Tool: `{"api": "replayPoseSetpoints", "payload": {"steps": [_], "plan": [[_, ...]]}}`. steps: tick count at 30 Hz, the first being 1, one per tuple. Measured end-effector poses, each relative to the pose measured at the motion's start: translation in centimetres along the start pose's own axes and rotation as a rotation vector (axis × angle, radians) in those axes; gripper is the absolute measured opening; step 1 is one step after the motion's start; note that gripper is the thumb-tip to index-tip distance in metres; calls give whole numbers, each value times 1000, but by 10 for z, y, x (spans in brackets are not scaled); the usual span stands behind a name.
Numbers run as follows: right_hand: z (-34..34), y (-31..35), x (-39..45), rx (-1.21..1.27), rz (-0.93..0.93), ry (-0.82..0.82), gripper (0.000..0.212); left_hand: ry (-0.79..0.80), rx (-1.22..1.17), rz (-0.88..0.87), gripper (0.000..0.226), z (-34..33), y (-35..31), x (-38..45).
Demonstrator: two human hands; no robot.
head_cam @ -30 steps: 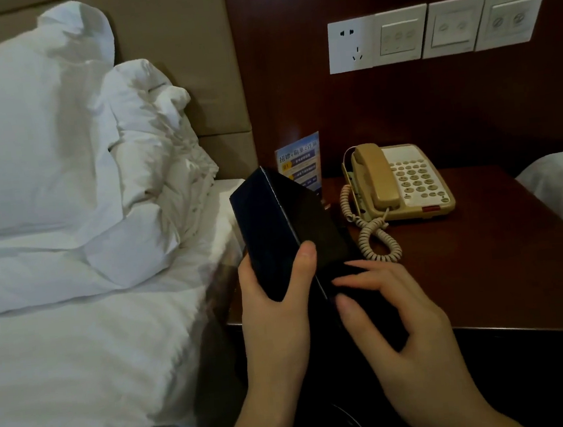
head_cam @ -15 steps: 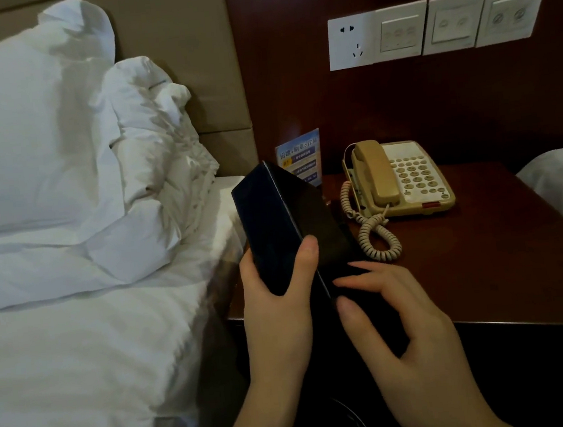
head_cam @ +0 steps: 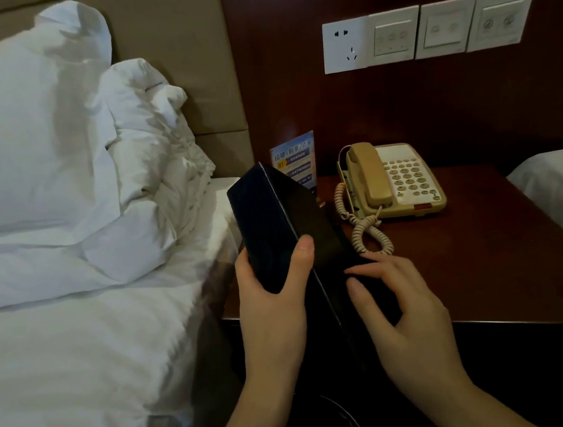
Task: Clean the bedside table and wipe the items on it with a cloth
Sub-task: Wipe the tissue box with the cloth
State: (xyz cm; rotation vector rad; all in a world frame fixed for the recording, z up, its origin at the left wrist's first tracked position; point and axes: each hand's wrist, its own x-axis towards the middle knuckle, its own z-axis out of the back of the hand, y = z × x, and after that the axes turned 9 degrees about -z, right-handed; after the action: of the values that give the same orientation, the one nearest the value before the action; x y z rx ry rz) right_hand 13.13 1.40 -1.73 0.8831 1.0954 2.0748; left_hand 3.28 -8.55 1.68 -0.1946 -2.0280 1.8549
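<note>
Gripping a dark box [head_cam: 281, 227] with the left hand [head_cam: 275, 303], thumb curled over its upper edge, tilting it above the near left corner of the tabletop [head_cam: 504, 260]. Laying the right hand [head_cam: 402, 308] against the box's right side, fingers spread and fairly straight, possibly over a dark cloth, though too dim for telling. Sitting farther back on the tabletop: a beige telephone [head_cam: 394, 181] with coiled cord, beside a blue card [head_cam: 293, 158] standing behind the box. Lying left: a white bed [head_cam: 78, 336].
</note>
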Motion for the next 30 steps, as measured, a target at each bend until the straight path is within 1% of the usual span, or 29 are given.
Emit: {"api": "replayPoseSetpoints", "payload": {"steps": [4, 6, 8, 11, 14, 18, 21, 24, 27, 30], "plan": [[2, 42, -29, 203, 147, 24, 16, 2, -35, 7, 63, 3, 0, 4], [2, 51, -39, 200, 224, 18, 14, 24, -66, 20, 56, 5, 1, 7], [2, 54, -43, 132, 296, 2, 12, 56, -92, 27, 54, 4, 3, 10], [8, 51, -35, 79, 361, 11, 11, 126, -158, 62, 61, 4, 4, 14], [17, 43, -22, 112, 353, 8, 16, 184, -307, 162, 68, 3, 7, 17], [17, 29, -19, 136, 378, 14, 15, 113, -345, 139, 76, 2, 13, 18], [19, 20, -28, 46, 491, 82, 9, 108, -366, 128, 74, 6, 15, 20], [24, 18, -33, -44, 583, 133, 7, 56, -345, 106, 81, 7, 18, 21], [25, 20, -23, 11, 520, 128, 11, 44, -345, 92, 82, 5, 19, 21], [22, 25, -7, 67, 396, 99, 15, 17, -337, 73, 77, 4, 19, 20]]}}
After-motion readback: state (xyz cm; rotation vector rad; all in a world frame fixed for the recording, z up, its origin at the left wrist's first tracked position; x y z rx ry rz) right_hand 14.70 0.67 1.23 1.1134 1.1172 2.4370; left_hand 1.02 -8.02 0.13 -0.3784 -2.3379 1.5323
